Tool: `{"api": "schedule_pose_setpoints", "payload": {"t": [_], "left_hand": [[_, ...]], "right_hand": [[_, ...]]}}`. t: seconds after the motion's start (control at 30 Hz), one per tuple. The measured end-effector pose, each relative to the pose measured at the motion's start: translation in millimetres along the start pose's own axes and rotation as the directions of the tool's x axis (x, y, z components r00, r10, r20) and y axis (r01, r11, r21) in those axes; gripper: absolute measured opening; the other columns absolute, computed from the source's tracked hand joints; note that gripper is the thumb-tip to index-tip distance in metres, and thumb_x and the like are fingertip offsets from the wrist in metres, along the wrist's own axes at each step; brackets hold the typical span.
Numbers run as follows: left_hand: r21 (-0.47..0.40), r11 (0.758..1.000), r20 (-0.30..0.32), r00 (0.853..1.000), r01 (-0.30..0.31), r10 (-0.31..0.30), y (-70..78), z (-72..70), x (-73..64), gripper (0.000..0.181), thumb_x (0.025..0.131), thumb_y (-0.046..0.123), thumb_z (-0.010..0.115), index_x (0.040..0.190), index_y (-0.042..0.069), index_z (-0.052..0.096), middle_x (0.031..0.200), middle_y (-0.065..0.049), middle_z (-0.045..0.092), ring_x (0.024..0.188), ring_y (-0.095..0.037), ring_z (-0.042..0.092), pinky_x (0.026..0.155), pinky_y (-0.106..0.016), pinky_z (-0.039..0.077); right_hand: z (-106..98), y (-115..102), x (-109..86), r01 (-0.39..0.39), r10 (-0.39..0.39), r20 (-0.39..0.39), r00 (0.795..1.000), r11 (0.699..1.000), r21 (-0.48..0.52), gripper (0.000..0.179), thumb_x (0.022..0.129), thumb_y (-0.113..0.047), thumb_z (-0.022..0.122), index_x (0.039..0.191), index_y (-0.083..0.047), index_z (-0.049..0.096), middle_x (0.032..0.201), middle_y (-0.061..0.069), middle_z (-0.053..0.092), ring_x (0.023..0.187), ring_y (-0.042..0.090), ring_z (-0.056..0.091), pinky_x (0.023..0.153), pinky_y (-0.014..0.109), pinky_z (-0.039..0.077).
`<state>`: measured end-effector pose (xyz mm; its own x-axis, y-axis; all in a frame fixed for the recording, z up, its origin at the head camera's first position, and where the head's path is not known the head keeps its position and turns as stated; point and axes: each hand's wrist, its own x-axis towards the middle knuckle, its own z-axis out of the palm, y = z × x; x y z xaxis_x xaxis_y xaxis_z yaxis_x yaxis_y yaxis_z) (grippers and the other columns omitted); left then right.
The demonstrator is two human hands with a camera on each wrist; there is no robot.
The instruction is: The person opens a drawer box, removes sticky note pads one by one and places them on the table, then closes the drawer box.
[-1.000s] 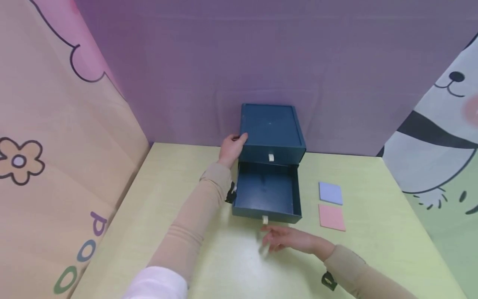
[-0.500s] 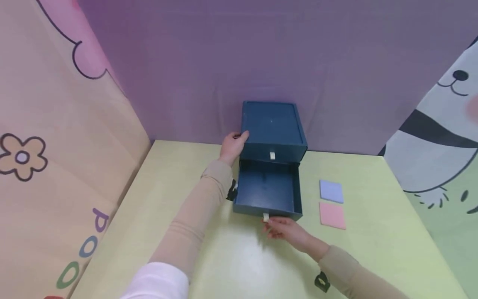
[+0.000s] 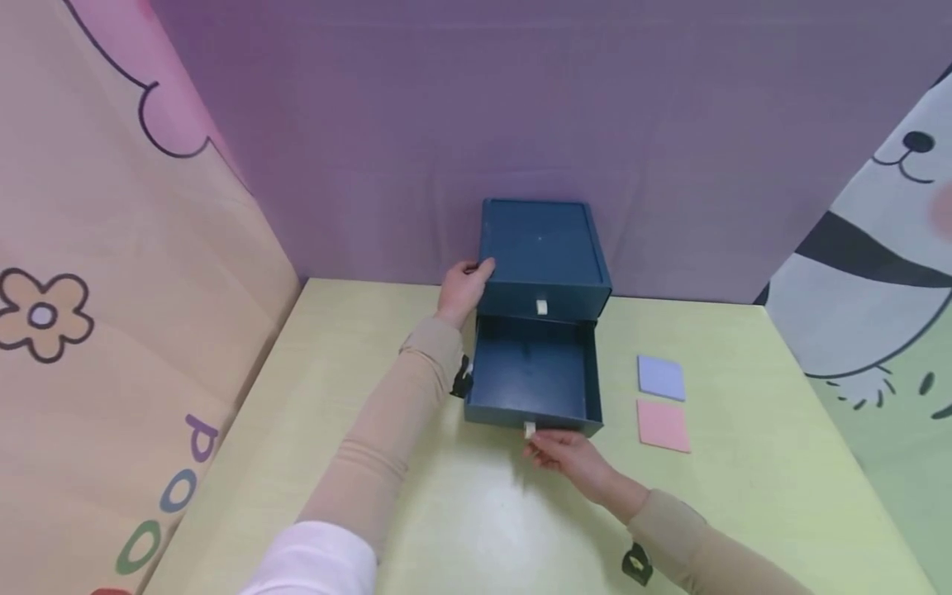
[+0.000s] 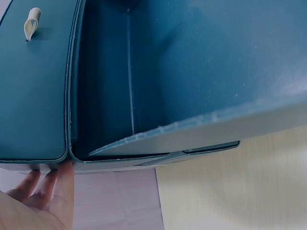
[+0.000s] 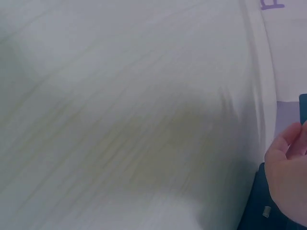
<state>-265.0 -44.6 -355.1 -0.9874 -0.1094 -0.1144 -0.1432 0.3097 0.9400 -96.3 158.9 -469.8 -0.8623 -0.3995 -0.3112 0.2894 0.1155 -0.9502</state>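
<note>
A dark blue two-drawer box (image 3: 541,244) stands at the back of the yellow-green table (image 3: 335,397). Its lower drawer (image 3: 531,372) is pulled out and looks empty inside (image 4: 192,62); the upper drawer is closed, with a cream tab (image 3: 541,307). My left hand (image 3: 461,289) rests against the box's upper left side, thumb at the top edge, fingers (image 4: 48,189) lying straight along the wall. My right hand (image 3: 558,453) is at the front of the open drawer, fingertips just under its cream pull tab (image 3: 529,430). At the right edge of the right wrist view the right hand (image 5: 288,177) is loosely curved beside the drawer front (image 5: 252,211).
A lilac square (image 3: 660,378) and a pink square (image 3: 663,426) lie flat on the table to the right of the drawer. Purple cloth hangs behind the box, and printed panels close off the left and right sides.
My right hand has moved up from the table to the drawer's front, by the tab. The left hand and the box have stayed put.
</note>
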Motion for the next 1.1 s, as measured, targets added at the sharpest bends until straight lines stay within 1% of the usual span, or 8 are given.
{"api": "schedule_pose_setpoints", "payload": {"t": [0.17,0.33,0.5,0.73,0.97,1.03,1.1], "left_hand": [[-0.003,1.0,-0.005,1.0,0.001,-0.001,0.9,1.5,0.2,0.057,0.092,0.047,0.052,0.134,0.008,0.051,0.132,-0.011,0.055,0.121,-0.027,0.052,0.102,-0.04,0.043],[-0.01,1.0,0.012,1.0,0.004,-0.004,1.7,1.9,0.5,0.058,0.092,0.048,0.052,0.135,0.008,0.05,0.133,-0.011,0.054,0.121,-0.027,0.051,0.102,-0.039,0.043],[-0.029,0.999,0.01,1.0,0.02,-0.019,0.2,0.7,0.8,0.058,0.093,0.047,0.052,0.136,0.009,0.05,0.132,-0.011,0.054,0.121,-0.027,0.052,0.102,-0.04,0.043],[-0.015,1.0,-0.006,1.0,0.011,-0.011,-0.9,1.1,2.2,0.057,0.092,0.047,0.052,0.133,0.008,0.052,0.13,-0.011,0.056,0.119,-0.027,0.053,0.101,-0.04,0.044],[-0.014,1.0,0.002,1.0,0.019,-0.018,-0.9,0.9,2.1,0.057,0.092,0.048,0.052,0.133,0.008,0.052,0.13,-0.011,0.056,0.119,-0.027,0.053,0.101,-0.04,0.044],[-0.012,1.0,0.002,1.0,0.021,-0.021,-0.9,0.4,2.0,0.057,0.092,0.048,0.052,0.133,0.009,0.052,0.13,-0.011,0.056,0.119,-0.027,0.053,0.101,-0.04,0.044],[-0.008,1.0,0.0,1.0,0.022,-0.022,-0.7,0.1,2.1,0.057,0.092,0.048,0.052,0.133,0.009,0.052,0.13,-0.011,0.056,0.119,-0.027,0.053,0.101,-0.04,0.044]], "right_hand": [[0.5,1.2,0.1,-0.005,0.005,-0.038,0.999,1.0,-0.004,0.046,0.096,-0.019,0.054,0.12,0.021,0.05,0.094,-0.001,0.071,0.083,0.008,0.062,0.082,0.022,0.053],[2.0,0.9,-1.2,0.003,-0.004,-0.078,0.997,1.0,-0.011,0.043,0.095,-0.019,0.056,0.116,0.018,0.055,0.099,0.005,0.072,0.083,0.01,0.063,0.082,0.024,0.053],[4.9,0.2,-2.7,0.042,-0.047,-0.097,0.994,0.998,-0.052,0.04,0.095,-0.016,0.056,0.114,0.019,0.055,0.097,0.006,0.072,0.082,0.01,0.064,0.082,0.025,0.054],[8.2,-0.8,-3.2,0.077,-0.088,-0.137,0.987,0.994,-0.082,0.036,0.095,-0.011,0.055,0.11,0.021,0.056,0.094,0.009,0.072,0.075,0.003,0.063,0.077,0.02,0.053],[6.9,0.0,-3.2,0.096,-0.112,-0.154,0.982,0.99,-0.108,0.034,0.094,-0.01,0.055,0.108,0.022,0.057,0.097,0.022,0.07,0.075,0.004,0.062,0.076,0.02,0.053],[7.0,0.0,-2.8,0.094,-0.111,-0.16,0.981,0.99,-0.107,0.034,0.094,-0.009,0.055,0.108,0.022,0.057,0.097,0.021,0.07,0.074,0.004,0.062,0.075,0.02,0.053],[7.4,-0.4,-2.6,0.09,-0.107,-0.166,0.98,0.99,-0.105,0.034,0.094,-0.009,0.056,0.108,0.022,0.056,0.095,0.018,0.071,0.074,0.004,0.062,0.075,0.019,0.053]]}}
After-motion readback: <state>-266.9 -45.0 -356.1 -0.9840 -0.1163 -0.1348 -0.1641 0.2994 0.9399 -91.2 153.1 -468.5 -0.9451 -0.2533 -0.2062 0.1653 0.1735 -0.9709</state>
